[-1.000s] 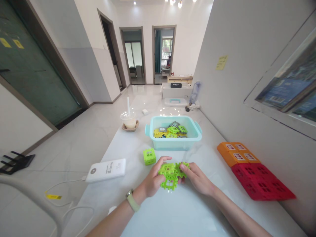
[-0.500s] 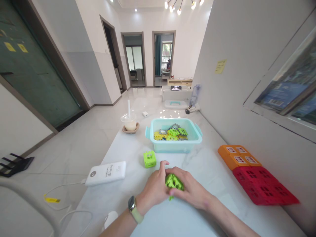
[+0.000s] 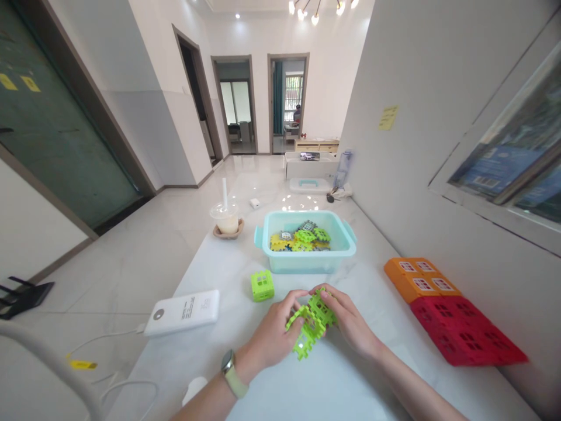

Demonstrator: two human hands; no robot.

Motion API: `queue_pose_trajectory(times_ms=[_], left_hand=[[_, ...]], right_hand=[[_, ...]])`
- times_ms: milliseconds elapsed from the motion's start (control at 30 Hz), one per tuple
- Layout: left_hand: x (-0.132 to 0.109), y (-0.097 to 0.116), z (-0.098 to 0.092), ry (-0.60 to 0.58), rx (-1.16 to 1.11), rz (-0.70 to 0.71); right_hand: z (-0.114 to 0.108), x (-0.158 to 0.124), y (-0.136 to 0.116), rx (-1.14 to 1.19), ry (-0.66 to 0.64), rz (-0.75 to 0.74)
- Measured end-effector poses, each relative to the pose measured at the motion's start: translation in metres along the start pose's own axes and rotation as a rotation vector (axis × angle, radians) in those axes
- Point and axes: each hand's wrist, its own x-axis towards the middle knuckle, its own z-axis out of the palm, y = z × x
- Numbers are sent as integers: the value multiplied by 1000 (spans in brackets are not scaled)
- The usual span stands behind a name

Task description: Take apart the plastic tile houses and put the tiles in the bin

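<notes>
Between my left hand and my right hand is a lime-green assembly of interlocking plastic tiles, partly folded and held by the fingers of both hands. A finished lime-green cube of the same tiles stands on the white marble table, just beyond my left hand and not touching it. Farther ahead is a pale turquoise plastic box holding a heap of lime, yellow and blue tiles.
A white power bank with a cable lies left of my hands. A plastic cup with a straw stands beyond it. Joined orange tiles and red tiles lie flat at the right, against a wall.
My hands have opened out from around the green tiles, which were mostly covered half a second ago. The assembly now shows more clearly and stands more folded than the flatter piece of one second ago.
</notes>
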Motion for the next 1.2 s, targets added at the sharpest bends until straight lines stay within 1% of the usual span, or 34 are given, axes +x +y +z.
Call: queue_pose_trajectory(times_ms=[67, 100, 167, 200, 267, 333, 367, 400, 467, 533, 567, 633, 700, 767, 867, 933, 1000, 1067, 1133, 1200], left_hand=[[1, -2, 1, 83, -67, -24], [1, -3, 2, 114, -113, -38], [2, -5, 6, 189, -172, -52], [2, -7, 8, 238, -165, -46], [2, -8, 13, 343, -91, -17], [3, -9, 19, 413, -35, -6], [4, -8, 21, 425, -43, -13], [4, -8, 22, 422, -73, -18], [5, -7, 22, 375, -169, -19], [7, -6, 19, 334, -293, -40], [8, -6, 17, 333, -362, -72], [9, -7, 11, 369, -494, -163], [10, -8, 5, 393, -573, -223], [11, -9, 1, 387, -566, -217], [9, -7, 1, 408, -437, -112], [7, -4, 4, 400, -304, -21], [5, -2, 8, 363, -221, 16], [5, -1, 9, 343, -276, -20], [6, -1, 7, 389, -417, -73], [7, -2, 4, 447, -514, -103]], right_hand=[[-2, 4, 5, 103, 100, 66], [-1, 5, 7, 131, 127, 90], [4, 5, 7, 174, 128, 125], [8, 3, 7, 202, 94, 133], [18, -1, 7, 261, -45, 129], [28, -3, 9, 255, -175, 77], [32, -4, 11, 230, -198, 53], [35, -4, 13, 202, -187, 42], [37, -3, 17, 171, -122, 53], [35, -2, 18, 153, -98, 56], [32, -2, 17, 133, -113, 40], [26, -3, 13, 71, -170, 8], [19, -4, 8, -6, -202, -4], [14, -3, 3, -75, -162, -9], [11, -2, 2, -121, -84, 13], [13, -3, 4, -135, -112, 53], [15, -6, 6, -179, -183, 68], [16, -9, 7, -277, -265, 19], [13, -11, 5, -415, -318, -86], [9, -11, 3, -499, -300, -158]])
